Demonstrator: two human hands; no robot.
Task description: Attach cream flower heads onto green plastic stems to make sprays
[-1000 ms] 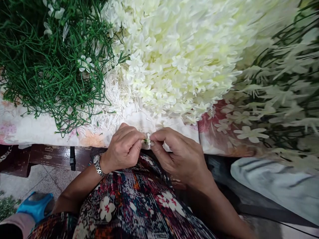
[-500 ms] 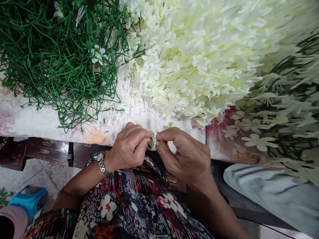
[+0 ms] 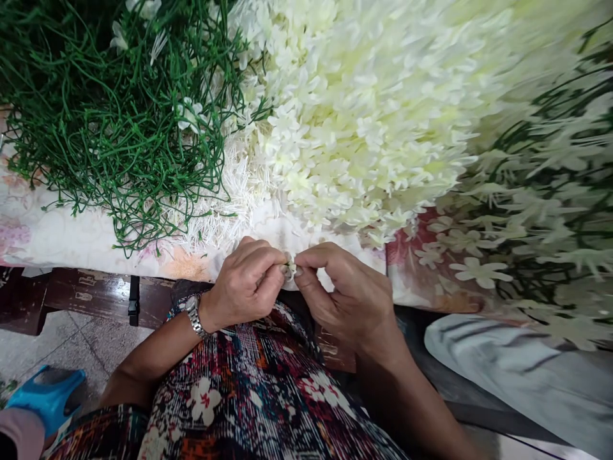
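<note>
Both hands meet at the near edge of the table, fingertips almost touching. My left hand (image 3: 249,279), with a watch on its wrist, pinches a small white flower (image 3: 289,269) with a bit of green at its centre. From the other side, my right hand (image 3: 347,294) pinches the same flower between thumb and forefinger. Much of the flower is hidden by the fingertips. Beyond my left hand lie green plastic stems (image 3: 129,134) and thin white stamens (image 3: 215,220). A large heap of white-yellow petals (image 3: 354,128) lies beyond my right hand.
Flowers with green stems (image 3: 541,211) lie at the right. The table's cloth (image 3: 62,239) has a floral print. A person's grey-clad leg (image 3: 502,367) is at the lower right. On the floor at the lower left stands a blue plastic object (image 3: 45,396).
The right hand has shifted slightly left, and the fingertips of both hands are closer together around the flower. The view has moved a little.
</note>
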